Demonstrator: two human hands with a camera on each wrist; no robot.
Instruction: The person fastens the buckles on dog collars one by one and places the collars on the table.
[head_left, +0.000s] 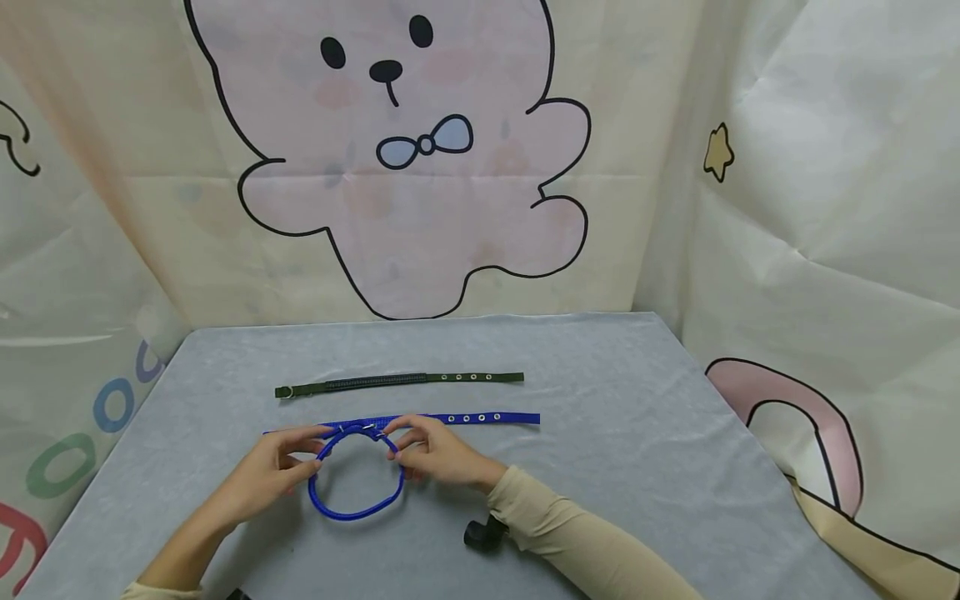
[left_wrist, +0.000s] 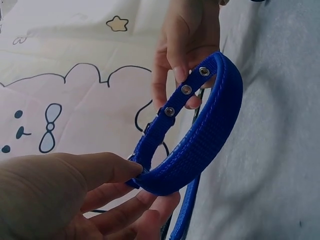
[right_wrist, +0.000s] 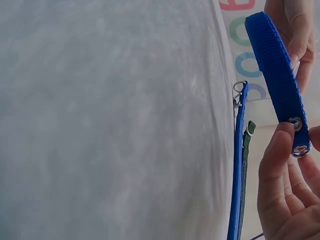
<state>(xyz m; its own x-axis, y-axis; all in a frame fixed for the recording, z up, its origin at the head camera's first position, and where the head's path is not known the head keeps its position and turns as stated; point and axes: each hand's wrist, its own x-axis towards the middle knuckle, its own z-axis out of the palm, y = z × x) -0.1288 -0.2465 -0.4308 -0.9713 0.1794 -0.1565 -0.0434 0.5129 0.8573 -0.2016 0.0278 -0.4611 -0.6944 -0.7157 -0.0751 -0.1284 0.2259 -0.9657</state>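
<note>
A blue pet collar (head_left: 352,516), bent round into a loop, is held up between both hands above the table. My left hand (head_left: 258,477) pinches its left side between thumb and fingers. At the other side, my right hand (head_left: 442,452) pinches the strap near its metal eyelets. In the left wrist view the collar (left_wrist: 205,142) shows a wide padded band, with the strap threaded at the buckle and several eyelets. The right wrist view shows the collar (right_wrist: 274,65) edge-on, with right fingertips at the eyelet end. Behind it, a second blue collar (head_left: 517,418) lies flat.
Farther back on the grey-covered table (head_left: 637,467) a green collar (head_left: 375,382) lies stretched out, its buckle to the left. A black object (head_left: 483,534) sits by the right wrist. Printed cloth walls (head_left: 600,233) stand behind and on both sides.
</note>
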